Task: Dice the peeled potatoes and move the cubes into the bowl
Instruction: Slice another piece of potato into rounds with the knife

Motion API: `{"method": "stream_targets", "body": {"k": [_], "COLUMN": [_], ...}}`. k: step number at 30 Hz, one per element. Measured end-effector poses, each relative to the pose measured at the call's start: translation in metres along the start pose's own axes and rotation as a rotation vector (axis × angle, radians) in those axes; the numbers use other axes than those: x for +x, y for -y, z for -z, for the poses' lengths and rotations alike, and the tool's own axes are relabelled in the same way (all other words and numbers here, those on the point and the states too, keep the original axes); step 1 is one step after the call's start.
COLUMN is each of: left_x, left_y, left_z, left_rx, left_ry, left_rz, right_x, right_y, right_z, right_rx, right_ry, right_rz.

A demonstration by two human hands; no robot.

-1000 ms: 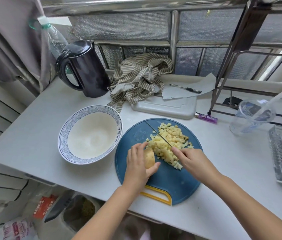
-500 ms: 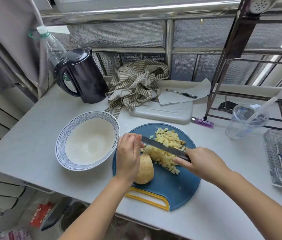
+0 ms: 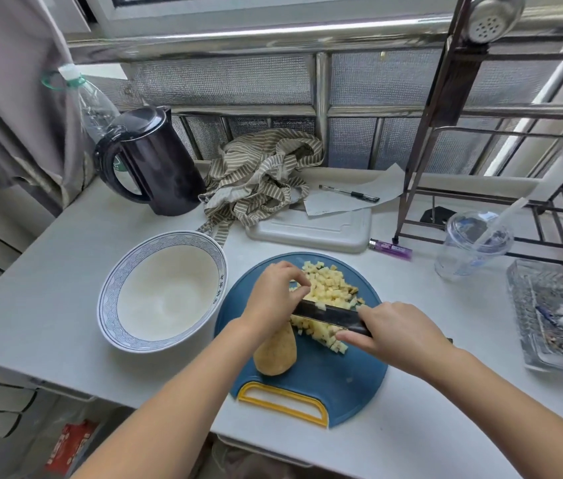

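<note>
Above the round blue cutting board, my right hand is gripping the dark-bladed knife; my left hand is pinching its blade.

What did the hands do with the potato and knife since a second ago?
The left hand let go of the potato, which now lies on the cutting board, and moved to pinch the tip of the knife. The right hand turned the knife sideways across the board. The cubes stayed piled there; the bowl stayed empty.
</note>
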State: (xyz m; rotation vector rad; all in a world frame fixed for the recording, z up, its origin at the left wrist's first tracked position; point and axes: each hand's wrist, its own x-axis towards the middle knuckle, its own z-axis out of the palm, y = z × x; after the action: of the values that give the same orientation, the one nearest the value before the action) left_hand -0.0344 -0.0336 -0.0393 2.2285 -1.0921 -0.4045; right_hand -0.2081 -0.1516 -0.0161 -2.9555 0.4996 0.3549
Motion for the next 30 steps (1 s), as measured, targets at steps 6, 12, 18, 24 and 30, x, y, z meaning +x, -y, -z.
{"method": "stream_targets", "body": {"k": [6,12,18,24,30], "left_x": [-0.016,-0.033,-0.019,-0.005,-0.010], "left_y": [-0.003,0.000,0.005,0.021,0.023], "left_z": [-0.001,-0.009,0.008,0.014,0.016], "left_rx": [-0.089,0.061,0.098,-0.027,-0.057], "left_ry": [0.018,0.287,0.332,0.085,-0.129], "left_rz": [-0.202,-0.284,-0.078,0.078,0.093], "right_x": [-0.001,0.002,-0.002,-0.012,-0.020], "right_y": [-0.005,-0.009,-0.014,-0.032,-0.042], "right_z": [0.002,0.007,0.011,0.008,-0.010], "right_rx": [-0.003,-0.051,-0.028,0.115,0.667], "right_ry": [0.005,0.020,0.012,-0.027,-0.045], "right_rz": [-0.008,0.004,0.000,-0.125,-0.310]}}
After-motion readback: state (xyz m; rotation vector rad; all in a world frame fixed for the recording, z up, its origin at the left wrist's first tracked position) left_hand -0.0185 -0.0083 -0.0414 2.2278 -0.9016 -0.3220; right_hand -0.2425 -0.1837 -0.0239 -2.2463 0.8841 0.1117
